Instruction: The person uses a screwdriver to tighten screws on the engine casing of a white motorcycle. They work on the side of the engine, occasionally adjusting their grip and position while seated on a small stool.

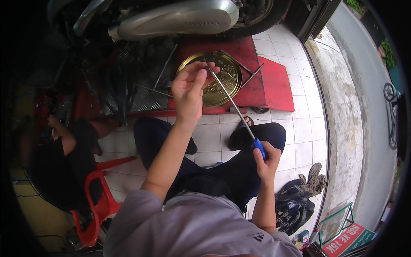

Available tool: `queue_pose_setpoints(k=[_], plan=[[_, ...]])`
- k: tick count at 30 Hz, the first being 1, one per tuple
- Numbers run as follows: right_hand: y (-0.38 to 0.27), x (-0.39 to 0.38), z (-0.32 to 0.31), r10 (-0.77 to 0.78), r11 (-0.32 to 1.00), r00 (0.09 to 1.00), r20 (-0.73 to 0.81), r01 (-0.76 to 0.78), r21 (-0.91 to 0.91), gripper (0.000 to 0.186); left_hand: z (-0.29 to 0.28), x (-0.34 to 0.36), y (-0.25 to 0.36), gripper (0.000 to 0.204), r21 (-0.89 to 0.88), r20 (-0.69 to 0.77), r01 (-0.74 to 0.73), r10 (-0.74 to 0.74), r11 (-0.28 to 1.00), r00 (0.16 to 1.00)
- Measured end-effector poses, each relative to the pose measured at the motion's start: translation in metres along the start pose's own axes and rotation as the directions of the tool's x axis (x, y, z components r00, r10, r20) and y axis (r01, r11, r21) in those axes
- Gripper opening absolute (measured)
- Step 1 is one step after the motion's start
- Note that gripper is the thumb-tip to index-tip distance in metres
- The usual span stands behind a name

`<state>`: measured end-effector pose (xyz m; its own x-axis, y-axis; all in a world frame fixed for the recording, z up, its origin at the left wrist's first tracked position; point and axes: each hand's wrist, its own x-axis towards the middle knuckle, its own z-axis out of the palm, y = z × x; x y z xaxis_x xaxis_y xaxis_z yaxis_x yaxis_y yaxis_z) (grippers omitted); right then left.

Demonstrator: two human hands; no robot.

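Observation:
My right hand [266, 160] grips the blue handle of a long screwdriver [232, 101], whose metal shaft slants up and leftward. Around the upper end of the shaft, my left hand [190, 88] has its thumb and fingers curled; whether a small part is also between them is too small to tell. Behind both hands, a round brass-coloured tray [227, 94] with a raised pattern lies on a red platform [278, 85]. Thin metal bars [252, 77] rest at the tray's right side, partly hidden by it or lying along its edge.
Overhead is a motorcycle [171, 21]. At left, a co-worker [64, 141] sits by a red plastic chair [98, 201]. Dark crumpled cloth [291, 201] lies on the tiles at right, near a signboard [346, 237]. A curb and road [364, 107] run along the right, with a two-wheeler [389, 115].

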<state>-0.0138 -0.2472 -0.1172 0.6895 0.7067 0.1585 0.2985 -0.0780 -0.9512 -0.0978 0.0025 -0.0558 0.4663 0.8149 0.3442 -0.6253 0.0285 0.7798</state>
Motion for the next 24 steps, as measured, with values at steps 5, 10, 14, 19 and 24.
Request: queue_pose_setpoints(k=[5,10,14,19,24], plan=[[0.003,0.0,-0.004,0.023,1.0,1.0,0.006,-0.023,-0.002,0.024,0.002,-0.001,0.002,0.02,0.016,0.029,0.025,-0.025,1.0,0.999],[0.002,-0.001,-0.004,0.037,0.999,0.999,0.012,-0.037,0.01,0.025,0.002,-0.002,0.002,0.02,0.132,-0.013,0.021,-0.019,0.991,1.0],[0.0,-0.001,-0.003,0.037,0.999,0.999,0.009,-0.037,0.01,0.025,0.003,-0.004,0.0,0.019,0.197,-0.024,-0.032,0.037,0.98,0.999],[0.001,-0.004,-0.004,0.118,0.988,0.991,0.067,-0.123,0.089,0.022,0.005,-0.004,0.0,0.018,0.252,-0.012,-0.101,0.108,0.962,0.994],[-0.013,-0.008,0.002,0.23,0.918,0.97,0.073,-0.241,0.313,0.024,0.012,0.0,-0.007,0.02,0.376,0.021,-0.187,0.193,0.908,0.981]])
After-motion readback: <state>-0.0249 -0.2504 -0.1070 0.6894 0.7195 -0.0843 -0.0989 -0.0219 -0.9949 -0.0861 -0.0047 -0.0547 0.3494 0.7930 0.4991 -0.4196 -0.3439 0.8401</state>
